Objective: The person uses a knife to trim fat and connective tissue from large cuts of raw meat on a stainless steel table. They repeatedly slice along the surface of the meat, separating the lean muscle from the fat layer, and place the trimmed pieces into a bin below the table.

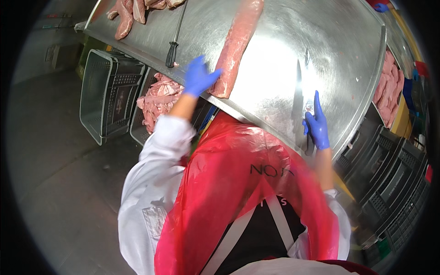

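A long pink pork loin [237,50] lies on the steel table [270,91], its near end by the front edge. My left hand [200,77], in a blue glove, is at the left side of that near end. Its fingers are spread, and the thumb reaches the meat. To the right, my blue-gloved right hand [317,126] has its fingers curled on the dark handle of a knife [298,82], with the index finger stretched forward. The blade points away from me, and glare on the steel blurs its outline.
A sharpening steel [172,51] with a black handle lies left of the loin. More meat pieces [124,16] sit at the far left. Below the left edge stand a grey crate [97,94] and a crate of meat trimmings [158,98]. Dark crates [389,169] are stacked at right, near more meat [388,89].
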`<state>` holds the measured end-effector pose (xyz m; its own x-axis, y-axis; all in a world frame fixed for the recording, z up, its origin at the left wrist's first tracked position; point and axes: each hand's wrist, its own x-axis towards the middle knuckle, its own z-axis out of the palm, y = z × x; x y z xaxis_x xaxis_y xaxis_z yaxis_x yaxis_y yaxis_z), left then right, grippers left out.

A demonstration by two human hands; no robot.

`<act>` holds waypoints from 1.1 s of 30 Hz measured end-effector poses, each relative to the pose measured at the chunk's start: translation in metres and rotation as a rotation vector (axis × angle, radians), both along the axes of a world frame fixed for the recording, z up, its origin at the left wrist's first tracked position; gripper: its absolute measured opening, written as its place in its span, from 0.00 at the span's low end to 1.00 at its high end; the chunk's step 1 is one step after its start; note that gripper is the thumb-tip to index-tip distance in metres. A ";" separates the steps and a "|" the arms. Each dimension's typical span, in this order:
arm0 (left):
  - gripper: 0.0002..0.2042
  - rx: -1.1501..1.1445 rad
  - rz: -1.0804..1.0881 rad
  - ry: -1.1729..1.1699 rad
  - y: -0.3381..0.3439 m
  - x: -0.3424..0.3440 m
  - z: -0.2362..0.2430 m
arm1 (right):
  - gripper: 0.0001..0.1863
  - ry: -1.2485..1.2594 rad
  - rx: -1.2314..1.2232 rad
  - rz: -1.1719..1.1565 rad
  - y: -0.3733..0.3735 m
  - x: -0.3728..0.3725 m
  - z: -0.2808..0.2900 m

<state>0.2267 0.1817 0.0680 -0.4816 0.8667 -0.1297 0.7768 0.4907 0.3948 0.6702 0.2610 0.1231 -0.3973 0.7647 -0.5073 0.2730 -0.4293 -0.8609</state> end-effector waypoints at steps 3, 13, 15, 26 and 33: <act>0.53 -0.137 0.109 -0.020 0.109 0.056 -0.023 | 0.43 -0.016 0.003 -0.035 -0.011 -0.002 0.012; 0.33 0.438 0.065 -2.131 0.123 0.124 -0.005 | 0.45 -0.014 -0.094 -0.535 -0.128 0.092 0.001; 0.30 0.023 0.033 -1.736 0.096 0.163 -0.004 | 0.45 -0.024 -0.089 -0.624 -0.147 0.110 0.001; 0.40 0.262 -0.906 0.175 0.160 0.129 -0.011 | 0.45 -0.002 -0.032 -0.844 -0.188 0.126 -0.004; 0.48 -0.187 -0.678 0.400 0.124 0.083 -0.002 | 0.47 0.123 0.119 -0.571 -0.041 0.066 -0.046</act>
<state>0.3094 0.3061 0.0660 0.1004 0.9679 -0.2304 0.9941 -0.1073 -0.0175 0.7362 0.2202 0.0769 0.0431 0.9233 -0.3816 -0.0773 -0.3777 -0.9227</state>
